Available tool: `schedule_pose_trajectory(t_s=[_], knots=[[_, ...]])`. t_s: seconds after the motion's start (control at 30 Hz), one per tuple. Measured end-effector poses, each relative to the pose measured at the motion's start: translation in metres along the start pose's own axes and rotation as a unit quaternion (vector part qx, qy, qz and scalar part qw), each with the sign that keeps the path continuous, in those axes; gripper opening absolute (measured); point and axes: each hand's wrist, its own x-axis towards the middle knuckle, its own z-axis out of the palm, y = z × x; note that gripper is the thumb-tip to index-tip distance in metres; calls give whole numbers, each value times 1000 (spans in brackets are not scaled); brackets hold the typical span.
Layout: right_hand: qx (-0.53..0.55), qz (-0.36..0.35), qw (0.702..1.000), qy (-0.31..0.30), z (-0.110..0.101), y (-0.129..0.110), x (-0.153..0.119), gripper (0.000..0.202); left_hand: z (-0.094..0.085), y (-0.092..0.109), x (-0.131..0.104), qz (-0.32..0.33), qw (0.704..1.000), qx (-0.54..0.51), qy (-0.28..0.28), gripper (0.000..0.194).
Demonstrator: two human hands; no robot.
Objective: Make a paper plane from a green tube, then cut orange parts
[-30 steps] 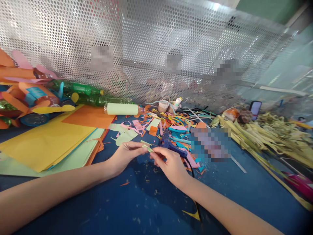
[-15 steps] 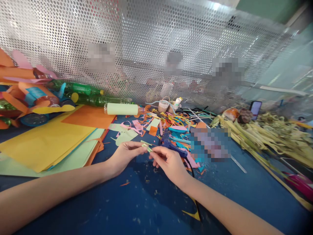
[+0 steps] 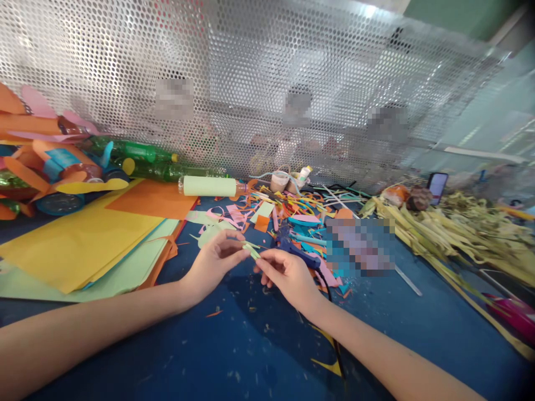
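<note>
In front of me, over the blue table, both hands meet at a small folded strip of light green paper [image 3: 252,252]. My right hand [image 3: 288,275] pinches its near end between thumb and index finger. At the other end is my left hand [image 3: 213,264], with the thumb against the paper and the index finger arched above it. Just behind my right hand lies a blue glue gun [image 3: 296,252] with a black cord. Light green paper offcuts [image 3: 213,231] are on the table beyond my left hand.
At left are stacked coloured sheets [image 3: 83,245] and paper-decorated bottles [image 3: 75,167]. A bottle wrapped in light green paper [image 3: 209,186] lies behind. Colourful scraps [image 3: 309,223] spread past the glue gun. Dried husks [image 3: 468,228] cover the right, near a propped phone [image 3: 437,188]. A perforated sheet [image 3: 251,83] hangs behind.
My left index finger has lifted and spread away from the thumb, which stays at the paper. My right hand and its pinch look nearly unchanged.
</note>
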Motion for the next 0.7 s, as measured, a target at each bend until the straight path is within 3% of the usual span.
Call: schedule_pose_trajectory(t_s=[0.13,0.7], knots=[[48,25,998,-15,2,-2,2,20,0,0,-2,53,997,57,29,15],[54,31,998,-21,4,-2,-1,19,1,-6,-1,90,991,96,22,5]])
